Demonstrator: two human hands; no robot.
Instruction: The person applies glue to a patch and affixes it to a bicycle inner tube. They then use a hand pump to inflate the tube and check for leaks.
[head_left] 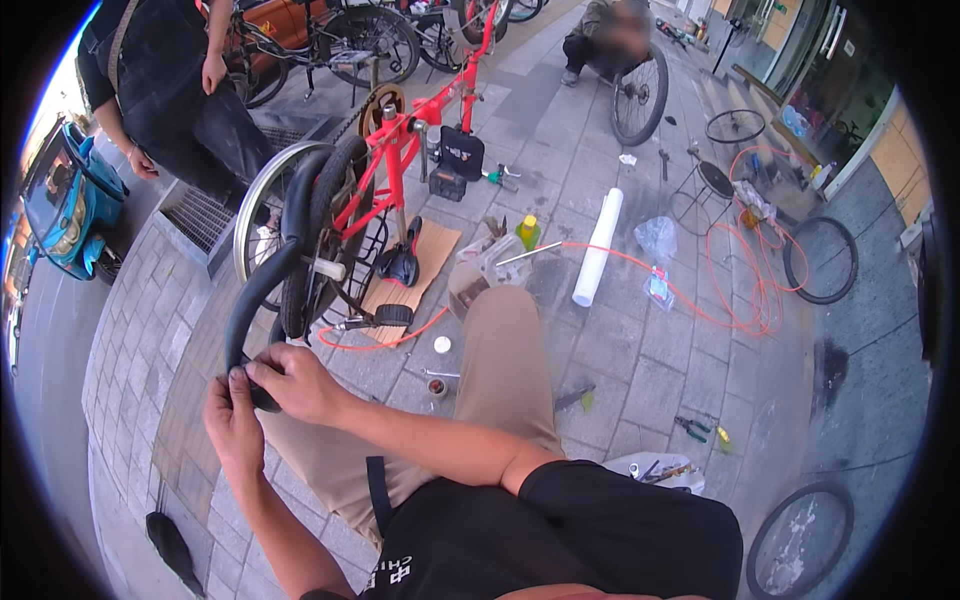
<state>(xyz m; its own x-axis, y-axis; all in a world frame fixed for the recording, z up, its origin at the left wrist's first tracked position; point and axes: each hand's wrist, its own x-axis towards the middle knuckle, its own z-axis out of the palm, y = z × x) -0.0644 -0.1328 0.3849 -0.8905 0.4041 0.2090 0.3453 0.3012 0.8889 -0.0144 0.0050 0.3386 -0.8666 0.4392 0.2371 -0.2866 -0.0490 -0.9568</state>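
A black bicycle inner tube [258, 287], puffed up with air, hangs in a loop beside the rear wheel of an upturned red bicycle [388, 158]. Its lower end is pinched between the fingers and thumb of my left hand [236, 422]. My right hand [298, 382] grips the same stretch, so close that the two thumbs almost meet. Just beyond the tube are a bare silver rim [247, 228] and a black tire [322, 190]. My fingers cover the bit of tube between them. The bicycle's saddle [400, 262] rests on a flat piece of cardboard [432, 250].
An orange air hose [690, 300] snakes across the paving. A white roll [598, 248], a plastic tub [480, 270], pliers [692, 428] and loose tires [822, 262] lie around. One person [170, 90] stands at left; another crouches by a wheel [640, 98].
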